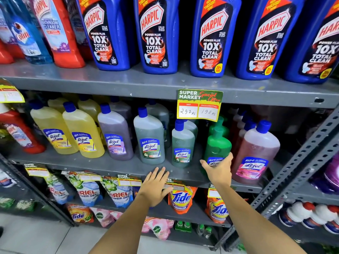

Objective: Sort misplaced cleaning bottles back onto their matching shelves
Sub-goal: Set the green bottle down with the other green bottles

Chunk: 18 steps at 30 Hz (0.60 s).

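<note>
A bright green Lizol bottle (217,145) stands on the middle grey shelf (113,166), between a dark green Lizol bottle (182,143) and a pink Lizol bottle (255,153). My right hand (217,170) wraps around the lower front of the bright green bottle, thumb on its right side. My left hand (156,186) hovers flat with fingers spread at the shelf's front edge, holding nothing. Further left on the same shelf stand grey-green (149,136), purple (115,132) and yellow (83,132) Lizol bottles.
Blue Harpic bottles (157,33) line the top shelf, with red bathroom cleaner (58,32) and a Colin bottle (27,35) at its left. A price tag (200,105) hangs from the upper shelf edge. Ariel (86,191) and Tide pouches (180,198) fill the shelf below. A perforated rack post (300,162) rises at right.
</note>
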Each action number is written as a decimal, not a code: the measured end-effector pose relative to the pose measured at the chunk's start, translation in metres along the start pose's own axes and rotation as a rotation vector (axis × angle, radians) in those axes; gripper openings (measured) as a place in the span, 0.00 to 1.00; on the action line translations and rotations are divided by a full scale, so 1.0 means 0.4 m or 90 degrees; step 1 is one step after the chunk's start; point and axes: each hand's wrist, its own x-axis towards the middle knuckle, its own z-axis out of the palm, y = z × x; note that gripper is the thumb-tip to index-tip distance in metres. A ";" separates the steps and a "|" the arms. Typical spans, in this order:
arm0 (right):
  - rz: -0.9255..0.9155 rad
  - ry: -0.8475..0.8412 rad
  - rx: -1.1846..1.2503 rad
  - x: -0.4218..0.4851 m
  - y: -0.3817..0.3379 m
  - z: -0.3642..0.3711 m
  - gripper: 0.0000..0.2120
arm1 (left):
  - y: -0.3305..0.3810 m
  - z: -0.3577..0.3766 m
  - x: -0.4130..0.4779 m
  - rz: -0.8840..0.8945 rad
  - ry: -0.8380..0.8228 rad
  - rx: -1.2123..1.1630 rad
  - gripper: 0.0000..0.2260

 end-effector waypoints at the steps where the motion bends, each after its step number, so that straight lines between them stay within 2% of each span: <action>1: 0.016 -0.006 0.022 -0.010 0.007 0.002 0.54 | -0.001 -0.012 0.002 0.003 -0.001 -0.004 0.56; 3: 0.026 0.021 0.042 -0.054 0.033 0.008 0.54 | -0.002 -0.040 0.000 0.019 0.009 0.009 0.56; 4: -0.002 0.035 0.040 -0.092 0.046 0.012 0.51 | -0.002 -0.055 -0.005 0.026 0.023 0.018 0.56; 6: -0.120 0.034 0.008 -0.180 0.058 0.020 0.39 | -0.004 -0.089 -0.026 0.033 0.061 0.025 0.55; 9: -0.350 -0.039 -0.024 -0.255 -0.004 0.043 0.22 | -0.027 -0.162 -0.075 0.027 0.107 0.028 0.50; 12: -0.534 -0.104 0.020 -0.285 -0.174 0.084 0.20 | -0.091 -0.249 -0.140 0.031 0.219 0.033 0.36; 15: -0.668 -0.102 0.065 -0.308 -0.370 0.121 0.21 | -0.169 -0.340 -0.208 0.034 0.342 0.061 0.23; 18: -0.726 -0.085 0.098 -0.345 -0.533 0.163 0.20 | -0.248 -0.446 -0.295 0.010 0.433 0.087 0.20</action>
